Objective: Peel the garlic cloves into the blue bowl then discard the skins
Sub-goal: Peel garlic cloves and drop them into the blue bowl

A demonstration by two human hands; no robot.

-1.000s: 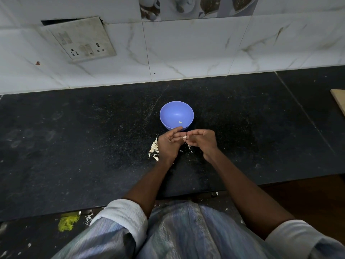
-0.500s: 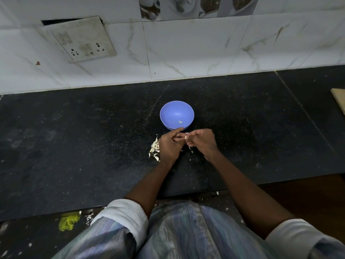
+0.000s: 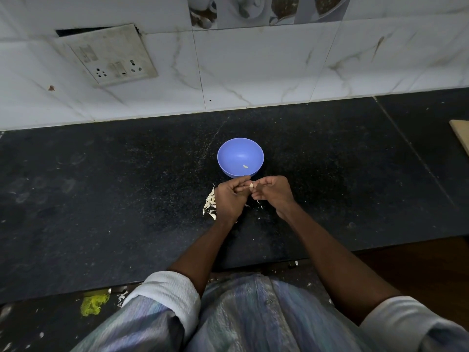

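Note:
The blue bowl (image 3: 239,151) stands on the black counter with one peeled clove (image 3: 245,166) lying inside it. Just in front of the bowl my left hand (image 3: 231,199) and my right hand (image 3: 274,191) meet fingertip to fingertip. Both pinch a small pale garlic clove (image 3: 251,186) between them. A heap of garlic cloves and skins (image 3: 210,204) lies on the counter at the left of my left hand, partly hidden by it. A few skin scraps (image 3: 259,206) lie under my hands.
The black counter (image 3: 101,199) runs to a white tiled wall with a socket plate (image 3: 111,57). A wooden board edge (image 3: 460,134) shows at far right. A yellow scrap (image 3: 94,304) and skin bits lie on the floor below the counter's front edge.
Both hands stay in front of the bowl and have shifted only slightly while working on the clove; the clove now shows more plainly between the fingertips.

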